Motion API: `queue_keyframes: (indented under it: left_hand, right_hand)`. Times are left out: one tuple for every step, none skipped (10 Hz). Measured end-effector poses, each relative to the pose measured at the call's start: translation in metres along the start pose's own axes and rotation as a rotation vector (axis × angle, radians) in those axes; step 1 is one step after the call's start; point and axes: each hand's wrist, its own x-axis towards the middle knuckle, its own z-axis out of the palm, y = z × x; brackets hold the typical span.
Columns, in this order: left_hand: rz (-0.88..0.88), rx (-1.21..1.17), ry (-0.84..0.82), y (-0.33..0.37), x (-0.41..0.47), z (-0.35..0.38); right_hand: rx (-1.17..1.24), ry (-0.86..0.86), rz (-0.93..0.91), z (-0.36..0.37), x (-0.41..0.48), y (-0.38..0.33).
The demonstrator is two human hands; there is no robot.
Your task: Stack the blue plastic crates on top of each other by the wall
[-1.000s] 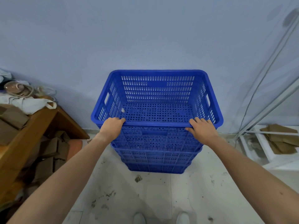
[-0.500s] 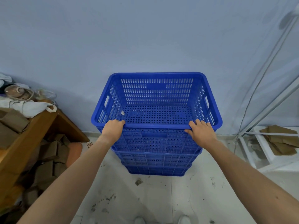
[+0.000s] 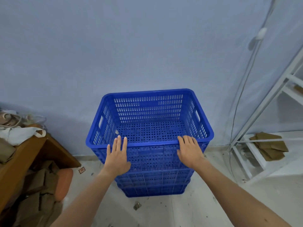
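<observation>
the top crate [image 3: 150, 118] sits nested on the blue stack [image 3: 152, 182] against the wall [image 3: 131, 46], on the floor. the left hand [image 3: 116, 157] and right hand [image 3: 190, 152] lie flat on its near side, each grip open, fingers spread, holding nothing. a push now could slide the stack askew or tip it, and if the top crate is not fully seated it may rock or jam crooked
</observation>
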Motion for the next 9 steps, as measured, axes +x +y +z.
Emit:
queue_keyframes:
  left_hand:
    - [0.002, -0.008, 0.148, 0.01, -0.016, 0.017]
    - [-0.009, -0.042, 0.184, 0.014, -0.018, 0.026]
    - [0.017, -0.026, 0.18, 0.01, -0.016, 0.024]
    - [0.055, 0.032, 0.097, 0.005, -0.014, 0.017]
    - [0.073, 0.018, 0.049, 0.005, -0.017, 0.009]
    - [0.061, 0.007, -0.052, 0.005, -0.023, -0.004]
    - [0.05, -0.05, -0.136, 0.008, -0.03, -0.022]
    - [0.017, -0.119, -0.175, 0.015, -0.049, -0.03]
    - [-0.052, -0.209, -0.207, 0.028, -0.076, -0.023]
  right_hand:
    - [0.059, 0.001, -0.017, 0.004, -0.015, -0.027]
    - [0.099, -0.01, 0.027, 0.011, -0.027, -0.042]
    - [0.105, -0.022, 0.045, 0.012, -0.027, -0.041]
    - [0.118, -0.051, 0.053, 0.005, -0.026, -0.041]
    - [0.134, -0.109, 0.049, -0.002, -0.026, -0.038]
    - [0.144, -0.197, 0.025, -0.014, -0.027, -0.033]
    - [0.156, -0.282, 0.029, -0.028, -0.026, -0.025]
    - [0.174, -0.347, 0.008, -0.041, -0.038, -0.02]
    - [0.242, -0.361, 0.021, -0.05, -0.059, -0.007]
